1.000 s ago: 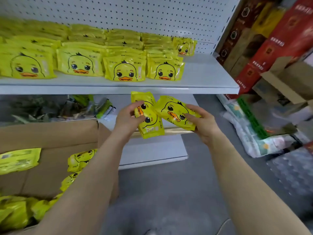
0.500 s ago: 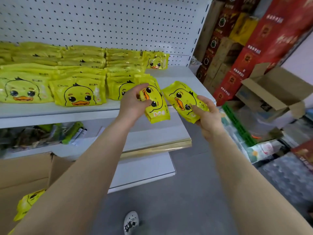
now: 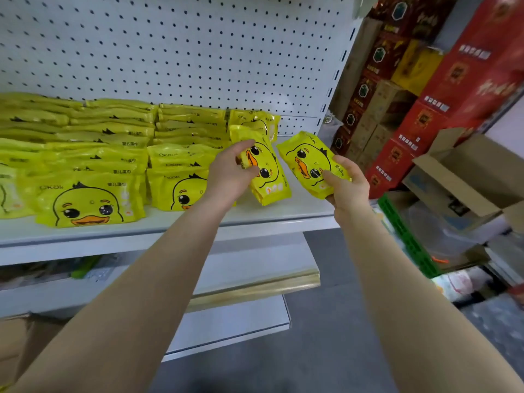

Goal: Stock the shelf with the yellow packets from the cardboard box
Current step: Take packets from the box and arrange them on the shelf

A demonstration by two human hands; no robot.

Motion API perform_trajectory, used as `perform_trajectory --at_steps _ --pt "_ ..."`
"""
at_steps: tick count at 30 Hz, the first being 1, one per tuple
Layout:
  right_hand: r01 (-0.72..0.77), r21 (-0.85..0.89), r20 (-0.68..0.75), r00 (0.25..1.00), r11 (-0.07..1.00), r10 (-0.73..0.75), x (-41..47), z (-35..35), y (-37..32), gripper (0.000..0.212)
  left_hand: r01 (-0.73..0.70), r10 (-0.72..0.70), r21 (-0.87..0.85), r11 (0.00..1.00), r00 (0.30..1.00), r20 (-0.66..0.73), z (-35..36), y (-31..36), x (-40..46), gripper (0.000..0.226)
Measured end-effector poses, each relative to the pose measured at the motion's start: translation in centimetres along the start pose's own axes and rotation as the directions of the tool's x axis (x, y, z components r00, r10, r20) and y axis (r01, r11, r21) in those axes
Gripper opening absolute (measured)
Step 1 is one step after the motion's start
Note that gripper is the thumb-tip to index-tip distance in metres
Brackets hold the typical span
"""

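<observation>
My left hand point(image 3: 231, 168) grips a yellow duck packet point(image 3: 268, 177), tilted, just over the right part of the white shelf point(image 3: 297, 207). My right hand point(image 3: 347, 184) holds a second yellow duck packet point(image 3: 307, 161) to its right, above the shelf's right end. Rows of stacked yellow packets point(image 3: 113, 154) fill the shelf's left and middle. One more packet point(image 3: 255, 120) stands at the back against the pegboard. A corner of the cardboard box point(image 3: 17, 344) shows at the lower left.
Bare shelf surface lies under and right of my hands. Red and brown cartons point(image 3: 411, 95) are stacked beside the shelf's right upright. An open cardboard box point(image 3: 465, 171) and a green crate point(image 3: 405, 236) sit on the floor at right. Lower shelves point(image 3: 255, 268) jut out below.
Both hands have risen from below the shelf edge to over the shelf, carrying the two packets up and forward. The view has swung up, so the cardboard box has nearly left the frame.
</observation>
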State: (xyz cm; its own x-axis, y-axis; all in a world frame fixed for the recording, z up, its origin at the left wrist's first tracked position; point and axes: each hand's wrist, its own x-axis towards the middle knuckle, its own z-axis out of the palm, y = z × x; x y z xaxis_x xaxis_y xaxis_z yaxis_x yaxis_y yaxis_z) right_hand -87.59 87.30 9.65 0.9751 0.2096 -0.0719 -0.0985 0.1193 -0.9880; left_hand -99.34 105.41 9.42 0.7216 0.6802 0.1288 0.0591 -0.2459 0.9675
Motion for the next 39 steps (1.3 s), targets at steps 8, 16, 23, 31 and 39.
perform_trajectory --at_steps 8,16,23,31,39 --pt "0.008 -0.019 0.091 0.996 1.000 -0.007 8.0 0.9 -0.7 0.036 0.065 -0.063 0.022 0.998 0.996 -0.057 6.3 -0.6 2.5 0.054" --pt "0.191 -0.216 0.314 0.942 0.958 -0.117 16.4 3.2 0.2 0.039 0.220 -0.204 0.028 0.975 0.939 -0.277 10.0 -3.7 4.1 0.045" --pt "0.479 -0.335 0.648 0.742 0.812 -0.170 20.2 9.9 1.4 0.048 0.226 -0.227 -0.052 0.973 0.881 -0.416 10.6 -5.4 5.6 0.048" --pt "0.718 -0.465 0.746 0.633 0.517 -0.208 24.1 13.0 2.8 0.056 0.179 -0.201 -0.092 0.980 0.865 -0.460 10.8 -6.1 6.7 0.046" --pt "0.672 -0.365 0.696 0.656 0.644 -0.291 21.7 9.8 1.5 0.016 0.109 -0.154 -0.116 0.987 0.843 -0.516 12.3 -4.8 8.6 0.050"
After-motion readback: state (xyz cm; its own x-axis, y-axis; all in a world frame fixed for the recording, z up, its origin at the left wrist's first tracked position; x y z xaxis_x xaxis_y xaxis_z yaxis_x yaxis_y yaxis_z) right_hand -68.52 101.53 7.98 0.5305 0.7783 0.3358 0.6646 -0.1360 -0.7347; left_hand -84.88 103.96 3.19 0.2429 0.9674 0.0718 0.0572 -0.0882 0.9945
